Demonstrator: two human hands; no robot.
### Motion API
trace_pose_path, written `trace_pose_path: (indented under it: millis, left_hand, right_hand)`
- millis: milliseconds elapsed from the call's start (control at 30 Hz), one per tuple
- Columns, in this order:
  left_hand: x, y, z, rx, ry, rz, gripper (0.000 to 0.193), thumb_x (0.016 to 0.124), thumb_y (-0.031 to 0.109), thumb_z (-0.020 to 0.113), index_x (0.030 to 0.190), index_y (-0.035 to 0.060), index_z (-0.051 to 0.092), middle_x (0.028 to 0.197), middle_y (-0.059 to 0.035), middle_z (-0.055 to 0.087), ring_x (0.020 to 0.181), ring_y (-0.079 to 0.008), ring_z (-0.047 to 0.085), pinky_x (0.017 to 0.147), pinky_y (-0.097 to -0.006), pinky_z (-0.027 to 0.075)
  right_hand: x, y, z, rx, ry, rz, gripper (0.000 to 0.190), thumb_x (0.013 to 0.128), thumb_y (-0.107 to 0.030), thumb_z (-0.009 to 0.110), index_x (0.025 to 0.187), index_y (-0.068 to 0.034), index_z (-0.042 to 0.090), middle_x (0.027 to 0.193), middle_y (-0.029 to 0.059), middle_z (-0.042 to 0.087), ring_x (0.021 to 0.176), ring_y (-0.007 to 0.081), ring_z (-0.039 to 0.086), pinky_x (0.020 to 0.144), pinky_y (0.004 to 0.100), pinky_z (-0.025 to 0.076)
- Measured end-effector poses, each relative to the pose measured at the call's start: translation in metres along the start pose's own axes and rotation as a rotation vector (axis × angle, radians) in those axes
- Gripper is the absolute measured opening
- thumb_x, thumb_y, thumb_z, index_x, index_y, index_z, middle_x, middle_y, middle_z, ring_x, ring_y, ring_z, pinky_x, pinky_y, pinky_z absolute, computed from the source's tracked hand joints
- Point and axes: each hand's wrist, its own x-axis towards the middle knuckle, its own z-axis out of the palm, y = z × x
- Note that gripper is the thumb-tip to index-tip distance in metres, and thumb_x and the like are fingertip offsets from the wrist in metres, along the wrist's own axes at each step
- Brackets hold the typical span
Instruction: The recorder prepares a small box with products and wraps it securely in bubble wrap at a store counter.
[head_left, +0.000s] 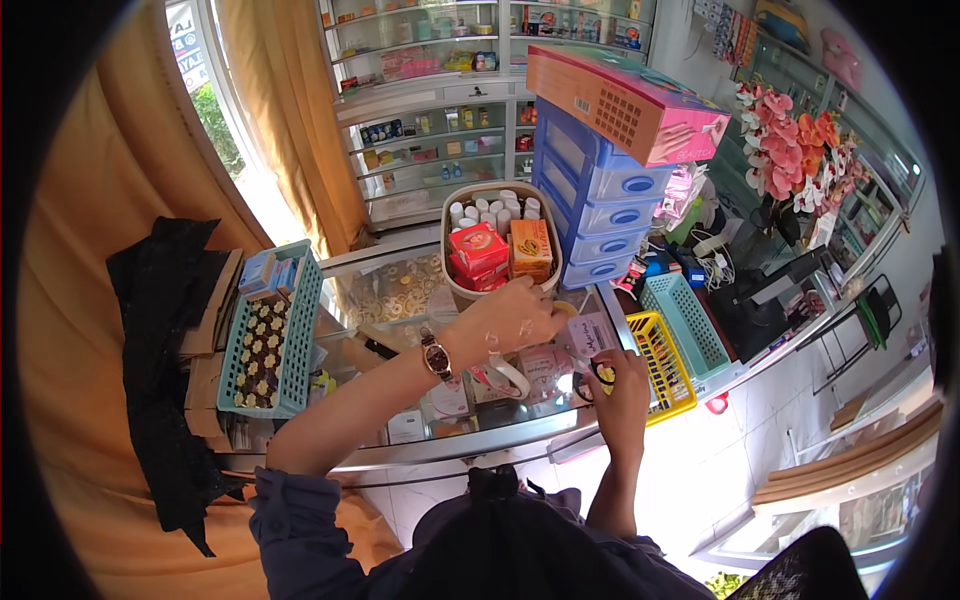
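Observation:
My right hand (624, 390) is at the counter's front edge with its fingers around the dark handles of a pair of scissors (583, 387). My left hand (510, 319) reaches across the glass counter, back upward and fingers bent down; what its fingertips hold or touch is hidden. Small shiny clear pieces, perhaps tape, cling to its back. Just beyond it stands a beige basket (556, 214) holding white-capped bottles (495, 214), red boxes (478, 251) and orange boxes (529, 247). A white ring-shaped roll (517, 381) is below my left hand. A printed card (589, 334) lies between my hands.
A turquoise basket (296, 360) with flower-topped items stands left, by a black cloth (154, 360). Behind right, a large box (630, 105) tops a blue drawer tower (574, 187). Yellow (664, 367) and turquoise (686, 322) baskets sit at the right, near artificial orchids (787, 142).

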Motion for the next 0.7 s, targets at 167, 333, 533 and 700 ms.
trace_pose_path:
  millis: [167, 333, 533, 700]
  left_hand:
    - [0.012, 0.005, -0.003, -0.014, -0.010, -0.001, 0.019, 0.080, 0.014, 0.064, 0.098, 0.0081, 0.062, 0.078, -0.0058, 0.068, 0.078, -0.0207, 0.068, 0.070, -0.0317, 0.051]
    - [0.027, 0.009, 0.006, -0.058, -0.016, 0.001, 0.018, 0.079, 0.014, 0.064, 0.096, 0.0075, 0.062, 0.077, -0.0062, 0.068, 0.079, -0.0220, 0.068, 0.074, -0.0339, 0.053]
    - [0.048, 0.014, 0.013, 0.008, 0.030, 0.028, 0.016, 0.078, 0.014, 0.065, 0.091, 0.0079, 0.059, 0.077, -0.0057, 0.068, 0.078, -0.0231, 0.069, 0.076, -0.0338, 0.054]
    - [0.055, 0.016, 0.022, 0.016, -0.013, 0.049, 0.015, 0.079, 0.015, 0.064, 0.093, 0.0093, 0.059, 0.077, -0.0053, 0.068, 0.078, -0.0219, 0.069, 0.074, -0.0325, 0.054]
  right_hand:
    - [-0.002, 0.014, 0.012, -0.020, 0.000, -0.018, 0.021, 0.074, -0.004, 0.072, 0.093, 0.000, 0.064, 0.089, 0.0132, 0.065, 0.090, 0.0312, 0.060, 0.077, 0.0410, 0.048]
    - [-0.003, -0.002, -0.002, -0.125, -0.105, 0.111, 0.029, 0.071, -0.015, 0.080, 0.093, -0.006, 0.064, 0.088, 0.0058, 0.065, 0.096, 0.0273, 0.056, 0.090, 0.0458, 0.033]
    - [-0.007, 0.011, 0.001, -0.116, -0.069, 0.114, 0.025, 0.068, -0.016, 0.083, 0.086, -0.005, 0.068, 0.087, 0.0058, 0.068, 0.090, 0.0254, 0.058, 0.090, 0.0437, 0.033]
    - [-0.009, 0.016, 0.003, -0.108, 0.006, 0.023, 0.021, 0.071, -0.011, 0.080, 0.086, -0.003, 0.068, 0.084, 0.0095, 0.069, 0.086, 0.0285, 0.062, 0.083, 0.0405, 0.040]
